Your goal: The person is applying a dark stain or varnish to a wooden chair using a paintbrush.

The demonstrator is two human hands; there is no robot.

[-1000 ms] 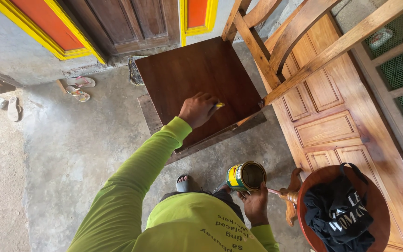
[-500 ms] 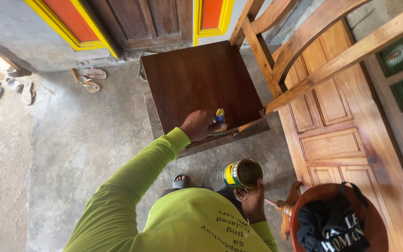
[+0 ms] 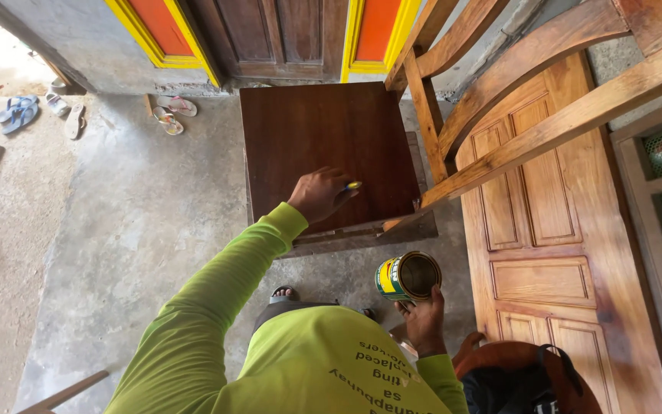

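Closed around a brush handle with a yellow tip, my left hand (image 3: 320, 193) rests on the dark brown tabletop (image 3: 323, 138), and I see it has slid from the near right corner toward the middle of the near edge over the last second. My right hand (image 3: 425, 322) keeps its fingers wrapped under the open tin (image 3: 408, 276), held low beside the table, just as before. Judging by that drift, the coat is working leftward across the surface.
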